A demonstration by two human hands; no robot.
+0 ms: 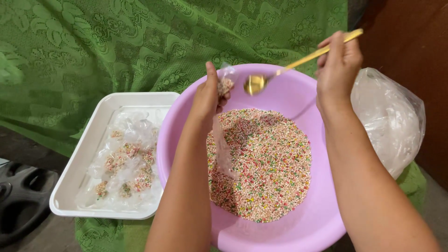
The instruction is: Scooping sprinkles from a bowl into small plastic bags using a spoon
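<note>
Above the pink basin (289,233), left fingers (219,98) clamped on a small bead-filled bag (225,86), right fingers (336,46) around a gold spoon (255,84).

Worktop (70,51): draped in green lace cloth
On it, left: white tray (74,172)
Middle: pink basin (298,228)
Right: clear plastic bag (389,121), probably resting on the cloth

A white rectangular tray (79,168) sits on the left, holding small clear packets (125,163) filled with coloured grains. A green lace cloth (93,46) covers the desk and rises behind everything. On the right lies a bunched pile of clear plastic bags (389,116), against a brown wall (410,32). A dark plastic object (21,196) shows at the lower left edge.
</note>
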